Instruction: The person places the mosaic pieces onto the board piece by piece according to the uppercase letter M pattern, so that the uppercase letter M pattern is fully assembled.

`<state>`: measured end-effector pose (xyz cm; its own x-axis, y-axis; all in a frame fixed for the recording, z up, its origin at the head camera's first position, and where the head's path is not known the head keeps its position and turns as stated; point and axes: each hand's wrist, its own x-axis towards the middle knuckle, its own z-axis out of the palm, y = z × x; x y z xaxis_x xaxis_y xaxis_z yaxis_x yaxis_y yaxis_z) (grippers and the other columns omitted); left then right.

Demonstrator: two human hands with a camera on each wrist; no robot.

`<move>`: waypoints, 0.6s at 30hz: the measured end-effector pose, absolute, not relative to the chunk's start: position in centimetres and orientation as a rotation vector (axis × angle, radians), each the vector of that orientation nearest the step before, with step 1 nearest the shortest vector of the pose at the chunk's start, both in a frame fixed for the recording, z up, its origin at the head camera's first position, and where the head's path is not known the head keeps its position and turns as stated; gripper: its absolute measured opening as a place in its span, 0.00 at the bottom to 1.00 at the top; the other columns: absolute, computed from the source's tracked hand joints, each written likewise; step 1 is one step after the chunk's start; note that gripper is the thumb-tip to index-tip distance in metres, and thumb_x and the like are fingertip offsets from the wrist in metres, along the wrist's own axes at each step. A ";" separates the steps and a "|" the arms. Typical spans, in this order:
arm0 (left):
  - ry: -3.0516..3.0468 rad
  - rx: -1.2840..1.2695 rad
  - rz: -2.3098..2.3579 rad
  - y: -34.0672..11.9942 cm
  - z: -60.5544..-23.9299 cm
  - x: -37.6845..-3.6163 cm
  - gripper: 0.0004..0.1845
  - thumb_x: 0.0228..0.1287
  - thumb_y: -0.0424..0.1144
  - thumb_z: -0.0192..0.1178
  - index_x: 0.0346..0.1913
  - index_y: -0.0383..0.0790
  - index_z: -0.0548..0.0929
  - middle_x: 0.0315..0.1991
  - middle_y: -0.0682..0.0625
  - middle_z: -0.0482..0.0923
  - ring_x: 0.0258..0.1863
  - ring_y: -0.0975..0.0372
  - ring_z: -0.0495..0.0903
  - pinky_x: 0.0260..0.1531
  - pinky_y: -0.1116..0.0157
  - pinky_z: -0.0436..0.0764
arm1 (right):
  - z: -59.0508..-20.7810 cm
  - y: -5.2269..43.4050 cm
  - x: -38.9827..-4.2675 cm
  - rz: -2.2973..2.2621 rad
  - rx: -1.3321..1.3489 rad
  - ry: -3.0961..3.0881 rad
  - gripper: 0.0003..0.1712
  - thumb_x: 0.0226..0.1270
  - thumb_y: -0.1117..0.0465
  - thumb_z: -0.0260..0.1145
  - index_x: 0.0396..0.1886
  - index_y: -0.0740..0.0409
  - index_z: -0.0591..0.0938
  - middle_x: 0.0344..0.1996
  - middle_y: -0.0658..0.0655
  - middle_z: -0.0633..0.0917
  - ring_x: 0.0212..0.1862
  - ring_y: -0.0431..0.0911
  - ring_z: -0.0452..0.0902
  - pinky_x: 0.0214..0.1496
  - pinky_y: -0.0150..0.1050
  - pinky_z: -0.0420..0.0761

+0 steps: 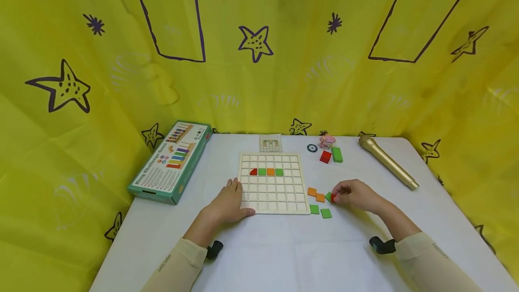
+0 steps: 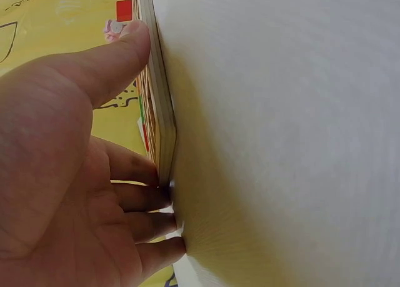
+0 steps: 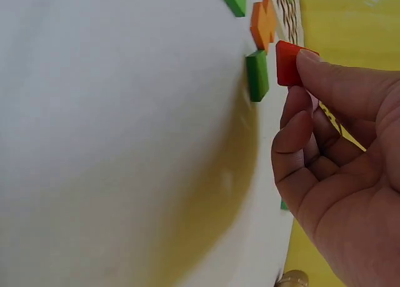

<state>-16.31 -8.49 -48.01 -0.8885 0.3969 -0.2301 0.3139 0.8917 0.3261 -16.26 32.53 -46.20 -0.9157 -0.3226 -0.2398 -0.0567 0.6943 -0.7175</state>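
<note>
- Seemingly light and stiff, the red tile at lower right of the head view is pinched at its edges by the right hand.
- The grid board is steadied by the left hand, fingers flat.

- Backdrop cloth: yellow, drawn with dark purple stars and outlined quadrilaterals.
- Table: plain white.
- Grid board: pale wood; one row holds a red quarter-round, then green, orange, green tiles.
- Tile pinched in the right hand: red.
- Loose tiles beside the board: orange and green.
- Game box: green with multicoloured print.
- Microphone: gold.
</note>
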 end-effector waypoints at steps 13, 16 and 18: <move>2.768 0.542 0.415 -8.6 -48.1 -16.3 0.56 0.63 0.63 0.64 0.74 0.20 0.55 0.77 0.28 0.49 0.77 0.39 0.47 0.74 0.48 0.55 | -45.1 29.7 -20.5 -1.065 -0.275 2.584 0.05 0.68 0.66 0.69 0.41 0.62 0.85 0.34 0.53 0.83 0.38 0.48 0.75 0.43 0.38 0.79; 2.766 0.541 0.412 -8.6 -48.1 -16.3 0.56 0.63 0.63 0.64 0.74 0.20 0.55 0.77 0.28 0.49 0.77 0.39 0.47 0.74 0.48 0.55 | -44.8 29.0 -21.3 -1.056 -0.281 2.588 0.05 0.68 0.66 0.69 0.42 0.62 0.85 0.35 0.53 0.84 0.39 0.48 0.76 0.44 0.39 0.80; 2.765 0.538 0.410 -8.6 -48.1 -16.3 0.56 0.63 0.63 0.64 0.74 0.20 0.55 0.77 0.29 0.49 0.77 0.40 0.47 0.74 0.48 0.55 | -44.7 28.6 -21.8 -1.050 -0.295 2.588 0.06 0.68 0.66 0.69 0.42 0.62 0.85 0.35 0.53 0.84 0.39 0.48 0.76 0.44 0.39 0.80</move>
<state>-16.26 -8.57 -48.14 -0.8869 0.4012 -0.2290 0.3174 0.8894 0.3289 -21.84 28.57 -44.74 -0.9236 -0.3106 -0.2249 -0.0662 0.7069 -0.7043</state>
